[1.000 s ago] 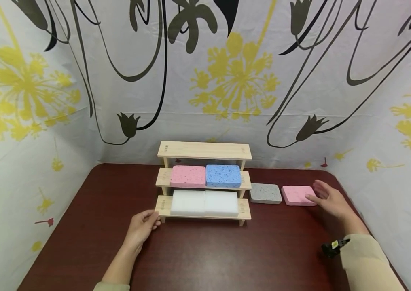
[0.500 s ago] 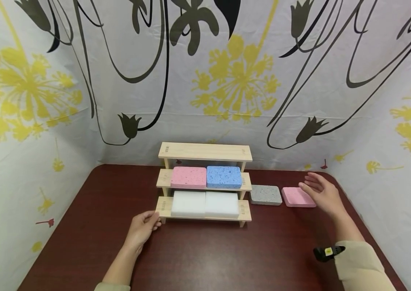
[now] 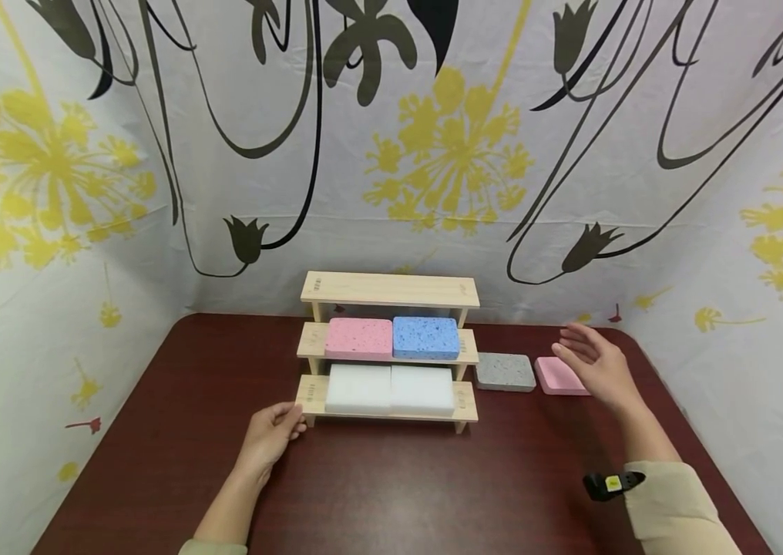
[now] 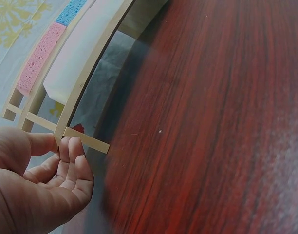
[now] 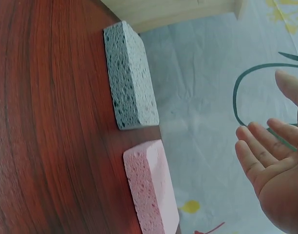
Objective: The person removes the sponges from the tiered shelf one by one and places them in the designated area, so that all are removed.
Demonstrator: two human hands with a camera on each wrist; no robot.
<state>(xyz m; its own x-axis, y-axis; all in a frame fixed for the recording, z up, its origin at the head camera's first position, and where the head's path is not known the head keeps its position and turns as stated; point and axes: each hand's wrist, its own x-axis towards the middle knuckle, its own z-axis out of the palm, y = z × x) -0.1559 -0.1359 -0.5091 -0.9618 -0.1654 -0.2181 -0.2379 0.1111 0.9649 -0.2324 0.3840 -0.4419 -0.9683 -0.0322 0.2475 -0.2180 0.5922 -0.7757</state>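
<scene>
My left hand (image 3: 270, 439) pinches the left end of the lowest step of a three-tier wooden rack (image 3: 390, 288), thumb on top and fingers beneath. On that step lie two white sponges (image 3: 358, 388) side by side. The middle step bears a pink sponge (image 3: 360, 338) and a blue sponge (image 3: 426, 338); the top step is bare. My right hand (image 3: 603, 370) hovers with relaxed, spread fingers over a second pink sponge (image 3: 558, 376), hiding its right part in the head view. Beside that one, by the rack, lies a grey sponge (image 5: 129, 78). The right hand holds nothing.
The dark red-brown table (image 3: 391, 493) carries everything. Patterned cloth (image 3: 391, 177) stands upright behind it and along both sides. A black strap with a yellow label (image 3: 613, 484) hangs at the right sleeve.
My right hand has lifted off the pink sponge at the right and moved leftward and up, its fingers loose. The left hand has stayed on the rack.
</scene>
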